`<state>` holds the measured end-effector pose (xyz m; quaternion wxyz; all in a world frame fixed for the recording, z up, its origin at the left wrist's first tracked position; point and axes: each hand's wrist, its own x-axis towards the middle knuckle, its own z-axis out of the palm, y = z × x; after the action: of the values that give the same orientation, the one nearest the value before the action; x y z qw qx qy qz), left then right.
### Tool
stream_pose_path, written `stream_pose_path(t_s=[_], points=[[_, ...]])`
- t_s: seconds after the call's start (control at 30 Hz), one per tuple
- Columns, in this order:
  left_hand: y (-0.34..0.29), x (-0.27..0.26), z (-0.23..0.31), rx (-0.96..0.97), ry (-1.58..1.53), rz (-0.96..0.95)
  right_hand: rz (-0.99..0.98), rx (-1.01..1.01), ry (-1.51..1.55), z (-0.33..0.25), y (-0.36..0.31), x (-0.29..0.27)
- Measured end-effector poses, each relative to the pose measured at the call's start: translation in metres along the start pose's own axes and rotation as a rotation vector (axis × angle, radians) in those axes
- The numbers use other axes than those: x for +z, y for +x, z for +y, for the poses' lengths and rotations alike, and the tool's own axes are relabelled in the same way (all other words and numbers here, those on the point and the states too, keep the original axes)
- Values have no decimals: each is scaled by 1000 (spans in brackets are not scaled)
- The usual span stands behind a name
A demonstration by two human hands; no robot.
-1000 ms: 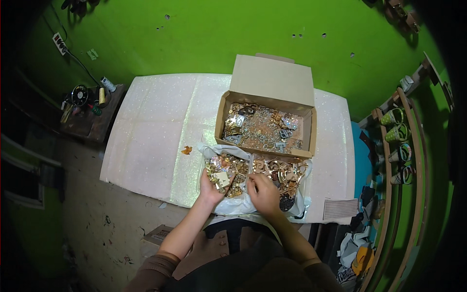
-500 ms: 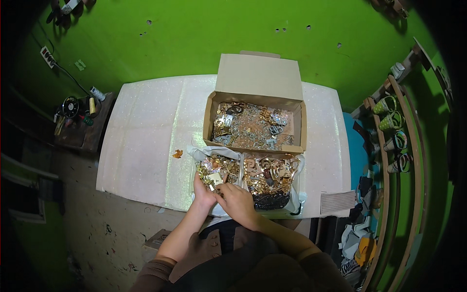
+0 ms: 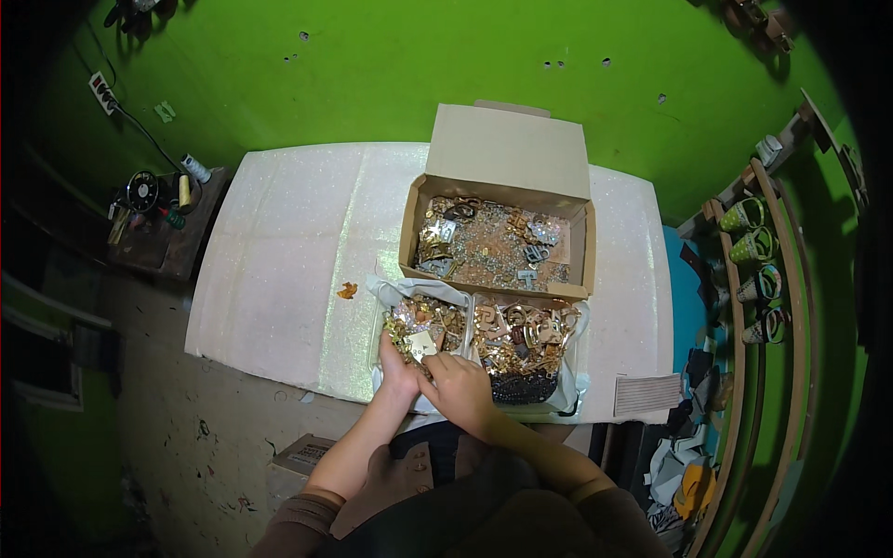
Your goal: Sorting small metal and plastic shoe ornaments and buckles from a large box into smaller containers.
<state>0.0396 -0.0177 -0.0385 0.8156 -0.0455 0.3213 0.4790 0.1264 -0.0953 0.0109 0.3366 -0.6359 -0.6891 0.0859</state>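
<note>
Cupping my left hand (image 3: pixel 398 376) over the near edge of the left tray (image 3: pixel 379 296), I have small gold pieces (image 3: pixel 397 335) gathered at its palm and fingers, with a pale square piece (image 3: pixel 420 346) among them. Most of those fingers are hidden, so I cannot tell how tightly they close. My right hand (image 3: pixel 458 391) lies just beside it, fingers bent in toward the pale square; I cannot tell whether they pinch anything. Under and around my hands, the left tray, lined in white, is full of mixed shiny bits. Next to it, the right tray (image 3: pixel 580 325) holds gold fittings, with black beadlike pieces (image 3: pixel 523 388) along its near side. Just behind both trays stands an open cardboard box (image 3: pixel 582 244), its lid raised, clear and metallic bits scattered across its bottom. An orange-brown scrap (image 3: pixel 348 290) lies to the left on the glittery white tabletop (image 3: pixel 279 270).
</note>
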Motion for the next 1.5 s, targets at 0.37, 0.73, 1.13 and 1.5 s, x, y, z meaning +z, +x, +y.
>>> stream_pose_path(t_s=[0.37,0.73,1.13,1.5], points=[[0,6,2,-89,-60,-28,-130,295,369,9,-2,-3],[8,0,6,-125,-34,-48,-49,632,1110,43,-10,1],[1,11,6,-127,-36,42,149,992,1112,90,-27,-10],[6,4,7,-130,-46,-109,-74,447,274,23,13,-23]])
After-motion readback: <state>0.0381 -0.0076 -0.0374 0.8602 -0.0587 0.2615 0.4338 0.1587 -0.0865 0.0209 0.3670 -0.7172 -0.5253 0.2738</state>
